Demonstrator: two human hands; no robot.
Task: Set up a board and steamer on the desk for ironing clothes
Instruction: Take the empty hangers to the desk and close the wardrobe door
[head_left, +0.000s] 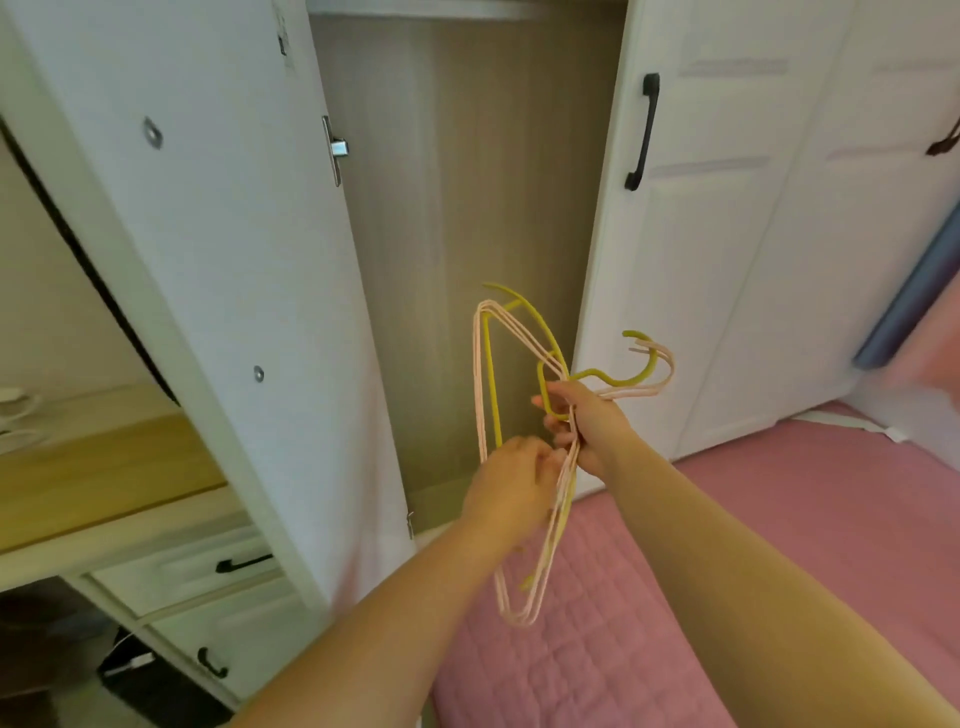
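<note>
A bunch of thin clothes hangers (485, 364), several pale pink and one yellow-green, hangs in front of an open wardrobe. My right hand (592, 426) grips the bunch just below the hooks, which point to the right. My left hand (514, 478) is at the hangers' lower bars, its fingers curled against them beside my right hand. The wooden desk top (98, 467) shows at the left. No board or steamer is in view.
The wardrobe's left door (208, 260) stands open toward me; its inside (457, 208) shows bare wood panels. A shut white door with a black handle (642, 130) is on the right. A pink quilted bed (727, 545) lies below. White drawers (208, 571) sit under the desk.
</note>
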